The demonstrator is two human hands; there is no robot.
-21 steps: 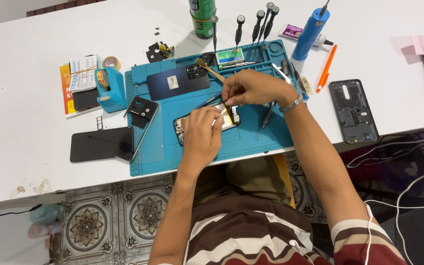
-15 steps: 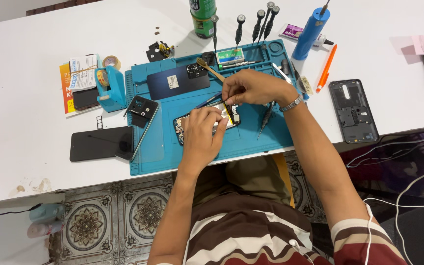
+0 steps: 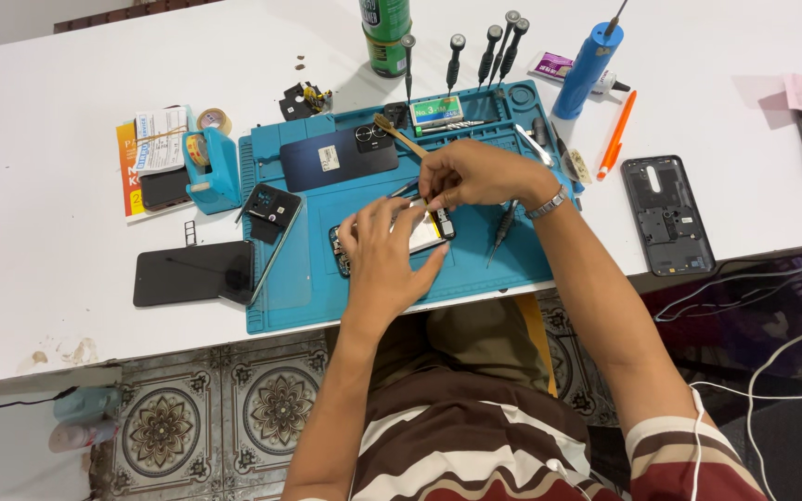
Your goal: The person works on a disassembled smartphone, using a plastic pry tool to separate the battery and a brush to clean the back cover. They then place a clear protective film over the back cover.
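An opened phone (image 3: 431, 234) lies on the blue work mat (image 3: 290, 288), mostly covered by my hands. My left hand (image 3: 384, 260) rests flat on the phone and holds it down. My right hand (image 3: 475, 174) hovers just above its far end, fingers pinched on a thin dark tool (image 3: 403, 191) whose tip touches the phone's inside. A watch band (image 3: 547, 202) sits on my right wrist.
On the mat lie a dark blue back cover (image 3: 338, 156), a screwdriver (image 3: 503, 226) and a brush (image 3: 397, 135). Upright screwdrivers (image 3: 480, 51), a green can (image 3: 385, 32) and a blue bottle (image 3: 588, 65) stand behind. A black phone frame (image 3: 666, 213) lies right; a dark screen (image 3: 192, 274) left.
My hands stay on the phone. The right hand's fingers have shifted slightly over its far end; nothing else has moved.
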